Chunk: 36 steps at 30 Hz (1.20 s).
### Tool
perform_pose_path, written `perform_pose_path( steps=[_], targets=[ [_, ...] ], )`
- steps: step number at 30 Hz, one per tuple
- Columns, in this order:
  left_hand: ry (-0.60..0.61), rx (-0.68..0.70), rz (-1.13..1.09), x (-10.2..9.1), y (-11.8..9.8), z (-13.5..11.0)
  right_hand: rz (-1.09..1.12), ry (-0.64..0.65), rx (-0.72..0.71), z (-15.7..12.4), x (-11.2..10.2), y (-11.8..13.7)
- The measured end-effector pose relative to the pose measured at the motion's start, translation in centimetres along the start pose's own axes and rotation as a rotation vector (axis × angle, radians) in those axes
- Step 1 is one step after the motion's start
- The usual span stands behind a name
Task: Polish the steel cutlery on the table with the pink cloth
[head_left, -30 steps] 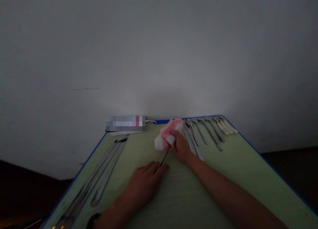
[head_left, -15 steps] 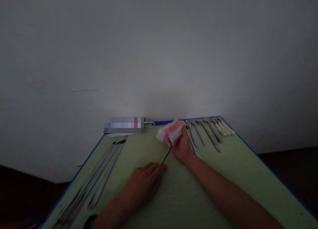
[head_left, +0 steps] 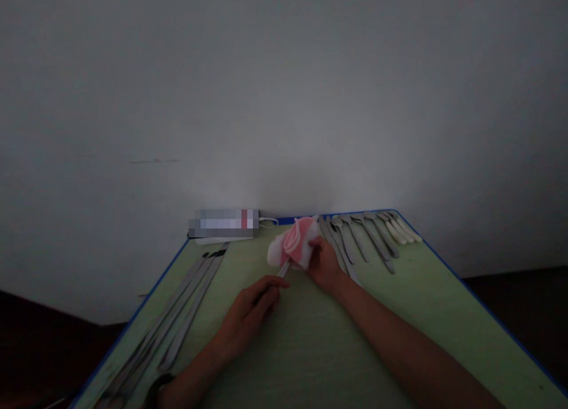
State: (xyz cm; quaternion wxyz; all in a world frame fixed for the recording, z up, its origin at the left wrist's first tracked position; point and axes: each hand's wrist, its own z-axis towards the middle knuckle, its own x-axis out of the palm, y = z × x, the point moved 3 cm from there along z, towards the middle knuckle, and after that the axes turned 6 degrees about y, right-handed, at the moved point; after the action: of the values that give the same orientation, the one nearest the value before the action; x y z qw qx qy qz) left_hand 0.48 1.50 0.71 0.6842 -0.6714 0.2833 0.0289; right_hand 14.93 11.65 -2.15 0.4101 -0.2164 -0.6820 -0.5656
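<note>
My right hand [head_left: 325, 266] grips a pink and white cloth [head_left: 293, 247] bunched around the far end of a thin metal utensil [head_left: 283, 270]. My left hand [head_left: 251, 311] pinches the near end of that utensil just above the green table top [head_left: 310, 350]. Only a short piece of the metal shows between the cloth and my left fingers. A dark band sits on my left wrist.
Several long metal utensils [head_left: 177, 320] lie in a row along the table's left side. Several spoons and white-handled pieces [head_left: 368, 234] lie at the far right. A blurred flat object [head_left: 224, 223] with a white cable sits at the far edge, against a plain wall.
The cloth in my right hand has slid left and nearer along the utensil. My left hand has turned on its side, lifting the near end slightly.
</note>
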Motion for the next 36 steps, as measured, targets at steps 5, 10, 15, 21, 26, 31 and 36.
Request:
perform_pose_path(
  steps=[5,10,15,21,26,31,36],
  targets=[
    [-0.001,-0.017,0.008,0.3,0.3,0.2,-0.101,0.027,-0.101,0.2,0.1,0.1],
    [0.033,-0.022,0.049,0.5,0.2,0.4,0.052,0.026,-0.087,0.1,0.3,0.3],
    [0.066,0.010,0.108,0.5,-0.2,0.2,0.099,0.009,-0.053,-0.2,0.5,0.8],
    [0.129,0.025,0.227,0.7,-0.8,0.0,0.039,0.016,-0.111,0.1,0.4,0.5],
    [0.187,0.057,0.271,0.7,-1.2,-0.3,-0.114,0.024,-0.109,0.1,0.1,0.1],
    [0.172,0.071,0.307,0.7,-1.5,-0.6,-0.221,0.053,-0.091,-0.3,0.3,0.2],
    [0.225,0.089,0.337,0.9,-1.9,-0.7,-0.239,0.063,-0.092,-0.5,0.5,0.4]
  ],
)
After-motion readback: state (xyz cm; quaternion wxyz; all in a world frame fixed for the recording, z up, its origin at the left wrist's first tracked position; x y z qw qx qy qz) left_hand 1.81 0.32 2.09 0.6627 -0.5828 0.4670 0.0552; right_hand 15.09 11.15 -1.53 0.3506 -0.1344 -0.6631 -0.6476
